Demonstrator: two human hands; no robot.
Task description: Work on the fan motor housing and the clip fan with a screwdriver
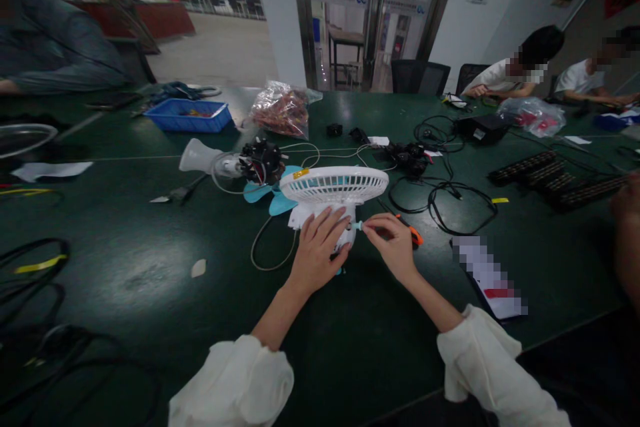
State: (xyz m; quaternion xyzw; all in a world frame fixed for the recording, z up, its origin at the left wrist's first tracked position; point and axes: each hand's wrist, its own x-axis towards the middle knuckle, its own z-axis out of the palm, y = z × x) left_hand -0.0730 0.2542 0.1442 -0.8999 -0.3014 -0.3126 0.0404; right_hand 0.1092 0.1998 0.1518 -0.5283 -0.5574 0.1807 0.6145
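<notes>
A small white fan (334, 187) with a slatted round guard lies on the dark green table in front of me. My left hand (320, 243) is laid over the fan's white motor housing and holds it, the fingers bent around its top and side. From the right, my right hand (393, 240) pinches a small pale blue knob (359, 225) between thumb and fingertips, close against the side of the housing. Light blue fan blades (281, 203) lie just behind the housing on the left. My fingers hide part of the housing.
Behind the fan lies a white stand with a black motor part (263, 161). A blue bin (189, 116) and a clear bag of reddish parts (281, 110) stand farther back. Orange-handled tool (416, 235), black cables (463, 210) and a phone (490, 277) lie rightward. Other people sit around the table.
</notes>
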